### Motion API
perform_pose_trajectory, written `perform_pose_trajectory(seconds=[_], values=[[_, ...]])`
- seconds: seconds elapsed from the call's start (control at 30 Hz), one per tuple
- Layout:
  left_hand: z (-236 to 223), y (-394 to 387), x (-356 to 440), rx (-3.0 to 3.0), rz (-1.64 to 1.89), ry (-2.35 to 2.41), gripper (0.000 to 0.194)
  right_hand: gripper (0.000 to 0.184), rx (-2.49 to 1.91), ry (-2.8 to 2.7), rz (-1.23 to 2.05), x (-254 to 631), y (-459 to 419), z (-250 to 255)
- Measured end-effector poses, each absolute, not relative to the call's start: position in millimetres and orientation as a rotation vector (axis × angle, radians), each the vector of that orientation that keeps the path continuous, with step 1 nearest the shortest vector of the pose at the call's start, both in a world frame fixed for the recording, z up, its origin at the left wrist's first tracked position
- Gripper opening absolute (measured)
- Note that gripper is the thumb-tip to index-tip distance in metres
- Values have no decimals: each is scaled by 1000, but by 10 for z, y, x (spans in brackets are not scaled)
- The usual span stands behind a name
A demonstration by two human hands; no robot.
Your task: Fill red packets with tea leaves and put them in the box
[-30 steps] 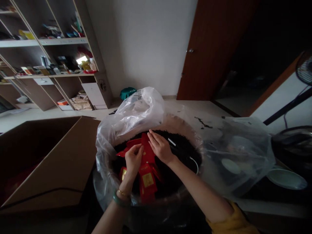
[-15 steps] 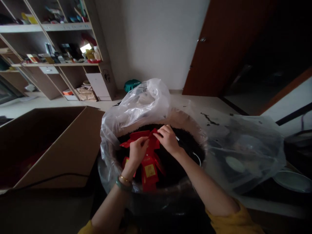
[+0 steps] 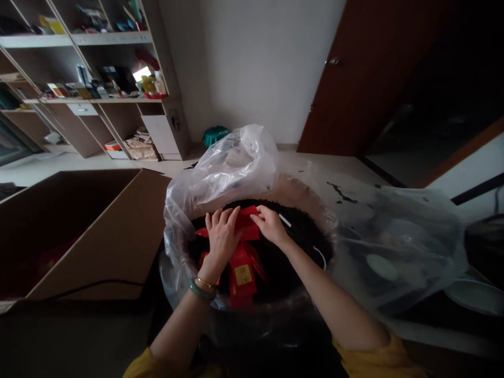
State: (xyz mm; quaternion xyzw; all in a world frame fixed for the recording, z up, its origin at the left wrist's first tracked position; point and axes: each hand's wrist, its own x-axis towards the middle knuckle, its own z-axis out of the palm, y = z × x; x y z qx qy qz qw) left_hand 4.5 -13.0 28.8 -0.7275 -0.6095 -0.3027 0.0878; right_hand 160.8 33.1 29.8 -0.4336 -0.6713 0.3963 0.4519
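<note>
My right hand is closed, thumb and fingertips pinching the right end of a flat red packet. My left hand lies against the packet's left side, fingers stretched and spread. Several more red packets lie just below and beside my hands, one with a yellow label. They rest on dark, loose, leaf-like material filling a round container lined with a clear plastic bag. A short white strip and a thin white curved piece show on the dark material.
An open cardboard box stands to the left, with dim red things inside. Clear plastic sheeting spreads at the right. Behind are a cluttered shelf unit, a green object by the wall and a brown door.
My left hand has gone from a pinch to spread fingers against the packet. My right hand still pinches it, and the packet now shows flatter and wider. The view has shifted slightly.
</note>
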Motion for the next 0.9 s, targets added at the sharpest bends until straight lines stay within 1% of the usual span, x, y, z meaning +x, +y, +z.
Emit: perform_pose_trajectory(seconds=[0.1, 0.17, 0.23, 0.37, 0.43, 0.57, 0.63, 0.73, 0.8, 0.9], values=[[278, -83, 25, -2200, -914, -1834, 53, 21, -953, -1500, 1289, 1591, 300, 333], [277, -66, 16, -2225, -918, -1805, 50, 28, -933, -1435, 1411, 1582, 281, 339], [282, -66, 21, -2278, -902, -1734, 50, 29, -949, -1384, 1422, 1569, 272, 329], [284, -74, 55, -2327, -881, -1604, 58, 26, -941, -1294, 1352, 1543, 264, 321], [274, -65, 63, -2336, -911, -1575, 57, 28, -896, -1311, 1423, 1552, 249, 349], [253, -43, 57, -2399, -947, -1538, 50, 35, -861, -1449, 1658, 1614, 219, 419], [251, -42, 60, -2428, -932, -1518, 49, 37, -886, -1492, 1708, 1642, 224, 431], [261, -43, 86, -2409, -918, -1513, 50, 41, -941, -1492, 1666, 1664, 260, 419], [272, -37, 110, -2363, -931, -1516, 47, 42, -984, -1487, 1553, 1670, 286, 403], [284, -18, 140, -2333, -961, -1511, 43, 40, -1020, -1485, 1418, 1675, 302, 380]])
